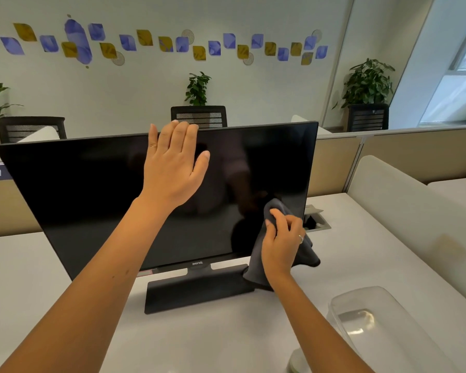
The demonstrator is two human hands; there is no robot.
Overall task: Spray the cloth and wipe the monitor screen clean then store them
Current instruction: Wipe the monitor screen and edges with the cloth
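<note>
A black monitor (92,200) with a dark screen stands on the white desk (24,278) on a flat black base (197,292). My left hand (172,168) lies flat and open against the upper middle of the screen, fingertips at the top edge. My right hand (281,240) grips a dark grey cloth (256,267) bunched against the screen's lower right corner; the cloth hangs down past the bezel. A pale round object (297,363) at the bottom edge is partly hidden by my right forearm; I cannot tell what it is.
A clear plastic bin (374,319) sits on the desk at the lower right. A cable port (316,223) opens in the desk behind the monitor's right side. Beige partitions (388,157) and black chairs (199,115) stand behind.
</note>
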